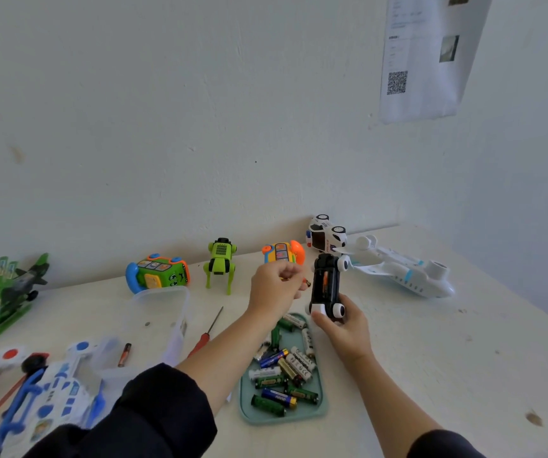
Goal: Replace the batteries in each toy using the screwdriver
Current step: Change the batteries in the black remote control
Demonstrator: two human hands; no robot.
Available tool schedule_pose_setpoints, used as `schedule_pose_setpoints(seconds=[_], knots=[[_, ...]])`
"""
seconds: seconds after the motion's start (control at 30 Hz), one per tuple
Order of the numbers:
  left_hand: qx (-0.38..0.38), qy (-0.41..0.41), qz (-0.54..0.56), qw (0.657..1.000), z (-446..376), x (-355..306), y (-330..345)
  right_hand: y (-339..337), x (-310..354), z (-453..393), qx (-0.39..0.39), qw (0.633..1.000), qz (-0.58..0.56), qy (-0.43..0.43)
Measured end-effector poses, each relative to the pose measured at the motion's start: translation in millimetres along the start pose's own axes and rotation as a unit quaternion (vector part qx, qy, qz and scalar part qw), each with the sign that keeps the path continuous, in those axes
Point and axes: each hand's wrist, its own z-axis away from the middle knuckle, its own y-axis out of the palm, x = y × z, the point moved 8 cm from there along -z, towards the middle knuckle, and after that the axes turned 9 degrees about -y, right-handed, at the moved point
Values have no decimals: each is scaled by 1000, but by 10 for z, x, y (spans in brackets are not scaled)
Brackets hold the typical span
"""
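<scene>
My right hand (pixel 343 328) grips a black-and-white toy car (pixel 326 285), held upside down above the table with its battery bay showing an orange-black cell. My left hand (pixel 276 285) is just left of the car, and its curled fingers pinch a small battery (pixel 306 281) whose red tip shows. A red-handled screwdriver (pixel 207 332) lies on the table, partly hidden under my left forearm. A teal tray (pixel 249 409) below my hands holds several loose batteries.
Along the wall stand a green jet (pixel 5 292), a green toy phone (pixel 160 272), a green robot dog (pixel 220 262), an orange phone (pixel 282 252), a white car (pixel 325 234) and a white plane (pixel 401 269). A clear box (pixel 157 322), a loose battery (pixel 124 355) and a white-blue toy (pixel 54 388) lie left.
</scene>
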Motion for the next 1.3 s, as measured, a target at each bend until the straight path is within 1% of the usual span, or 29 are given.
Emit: schedule_pose_setpoints(seconds=[0.07, 0.3, 0.37, 0.5, 0.67, 0.73, 0.8, 0.9, 0.97, 1.03, 1.13, 1.2, 1.3], knots=[[9, 20, -7, 1000, 41, -15, 76, 2, 14, 0, -2, 1000, -6, -6], [46, 79, -118, 989, 61, -26, 256, -13, -6, -16, 0, 1000, 1, -30], [56, 76, -140, 986, 50, -11, 280, -18, -15, -22, -1, 1000, -7, -30], [71, 45, -116, 990, 10, 62, 297, -17, -36, -29, 0, 999, -17, -28], [138, -3, -6, 990, 34, 98, 415, -32, -66, -40, -1, 999, -33, -30], [141, -29, 25, 989, 44, 115, 438, -35, -70, -38, -2, 999, -39, -27], [135, -71, 55, 987, 20, 173, 442, -38, -70, -38, -5, 999, -45, -25], [152, -163, 91, 971, -18, 306, 477, -42, -62, -38, -7, 998, -49, -29], [158, -191, 66, 967, -38, 360, 473, -27, -45, -35, 1, 998, -52, -36], [146, -204, 45, 967, -53, 378, 438, 0, -22, -33, 14, 998, -50, -44], [129, -223, 72, 964, -83, 410, 400, 22, -7, -33, 29, 998, -36, -52], [129, -221, 62, 965, -93, 405, 385, 20, -25, -34, 30, 998, -25, -52], [134, -200, -25, 970, -116, 403, 314, 33, -47, -28, 34, 998, 1, -48]])
